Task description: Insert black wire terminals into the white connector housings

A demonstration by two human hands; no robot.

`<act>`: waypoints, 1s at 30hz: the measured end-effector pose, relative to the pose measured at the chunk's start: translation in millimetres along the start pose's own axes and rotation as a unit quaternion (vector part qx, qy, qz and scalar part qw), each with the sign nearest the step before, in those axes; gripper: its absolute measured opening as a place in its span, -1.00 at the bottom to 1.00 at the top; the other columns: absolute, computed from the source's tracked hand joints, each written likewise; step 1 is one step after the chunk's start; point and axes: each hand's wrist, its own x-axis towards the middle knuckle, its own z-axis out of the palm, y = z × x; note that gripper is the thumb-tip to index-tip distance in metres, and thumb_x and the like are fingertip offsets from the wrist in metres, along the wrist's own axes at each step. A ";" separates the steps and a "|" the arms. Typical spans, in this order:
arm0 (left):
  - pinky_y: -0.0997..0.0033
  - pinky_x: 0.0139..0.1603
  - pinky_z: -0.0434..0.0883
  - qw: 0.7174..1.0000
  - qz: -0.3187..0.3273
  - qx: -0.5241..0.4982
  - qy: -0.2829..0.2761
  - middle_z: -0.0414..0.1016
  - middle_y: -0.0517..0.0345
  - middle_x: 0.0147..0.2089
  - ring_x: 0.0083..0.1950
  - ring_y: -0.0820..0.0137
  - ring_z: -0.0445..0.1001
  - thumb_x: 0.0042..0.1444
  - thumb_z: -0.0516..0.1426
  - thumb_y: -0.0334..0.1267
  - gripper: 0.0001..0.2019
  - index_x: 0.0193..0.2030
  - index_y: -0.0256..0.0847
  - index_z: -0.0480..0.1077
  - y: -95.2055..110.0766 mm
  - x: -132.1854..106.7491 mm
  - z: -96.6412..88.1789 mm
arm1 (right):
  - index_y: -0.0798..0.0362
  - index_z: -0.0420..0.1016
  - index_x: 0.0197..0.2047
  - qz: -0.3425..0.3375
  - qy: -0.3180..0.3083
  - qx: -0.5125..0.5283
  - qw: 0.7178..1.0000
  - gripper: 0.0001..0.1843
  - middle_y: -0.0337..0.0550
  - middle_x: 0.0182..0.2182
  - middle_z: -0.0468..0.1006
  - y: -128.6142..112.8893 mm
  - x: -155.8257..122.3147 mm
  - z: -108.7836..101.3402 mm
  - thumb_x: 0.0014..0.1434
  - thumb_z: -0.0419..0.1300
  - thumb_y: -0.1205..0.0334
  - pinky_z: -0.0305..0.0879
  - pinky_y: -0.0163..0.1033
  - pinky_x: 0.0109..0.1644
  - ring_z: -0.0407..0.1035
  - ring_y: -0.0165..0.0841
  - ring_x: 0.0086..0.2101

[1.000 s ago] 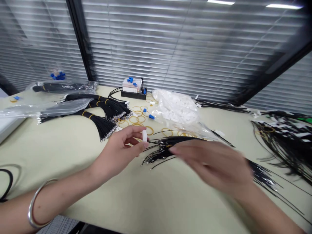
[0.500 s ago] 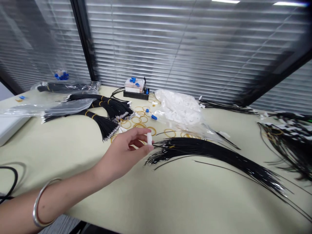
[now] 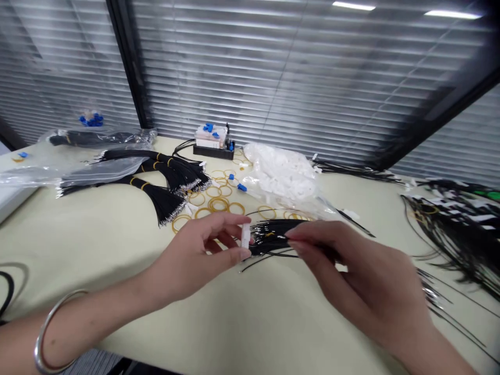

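A small white plastic connector housing [image 3: 246,236] stands upright between the thumb and fingers of my left hand [image 3: 207,242]. To its right, my right hand [image 3: 359,276] pinches the end of a black wire [image 3: 284,237] whose silver terminal points toward the housing. The terminal is a short gap away from the housing. Behind and below both hands lies a bundle of black wires [image 3: 269,227] with metal ends. My right hand hides much of that bundle.
Yellow rubber bands [image 3: 219,204] lie scattered beyond my left hand. A clear bag of white parts [image 3: 279,172] sits behind them, near a black tray [image 3: 213,151]. Tied black wire bundles [image 3: 156,195] are at left. Finished-looking cables with white connectors [image 3: 457,219] are heaped at right.
My right hand has come into view from the right, pinching a wire end. My left hand still holds the white housing, now turned to show its slotted face. The view has shifted slightly.
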 end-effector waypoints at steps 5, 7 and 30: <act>0.58 -0.30 0.40 0.999 0.033 0.021 0.011 0.48 0.23 -0.27 -0.32 0.53 0.43 0.03 0.19 -0.33 -0.68 -0.03 -0.14 0.40 3.5 -3.2 1.6 | 0.02 0.25 -0.23 -0.014 -0.026 0.041 0.999 -0.93 -0.35 -0.55 0.36 -7.5 4.6 16.6 0.23 0.01 0.37 0.14 -0.49 -0.52 0.21 -0.61 -0.61; 0.59 -0.31 0.41 0.998 0.048 0.022 0.016 0.48 0.23 -0.28 -0.32 0.54 0.43 0.03 0.19 -0.34 -0.69 -0.03 -0.15 0.40 4.5 -4.6 2.8 | 0.02 0.24 -0.23 -0.010 -0.032 0.038 0.999 -0.93 -0.35 -0.55 0.35 -7.3 2.6 17.5 0.23 0.01 0.37 0.15 -0.49 -0.49 0.20 -0.61 -0.61; 0.68 -0.34 0.39 0.996 0.085 -0.039 0.016 0.47 0.30 -0.38 -0.37 0.61 0.43 -0.01 0.22 -0.45 -0.71 -0.10 -0.23 0.41 4.6 -7.4 4.9 | 0.08 0.33 -0.25 -0.106 0.070 -0.041 0.991 -0.91 -0.22 -0.33 0.40 -20.2 -5.8 20.1 0.17 0.07 0.43 0.21 -0.39 -0.28 0.30 -0.54 -0.34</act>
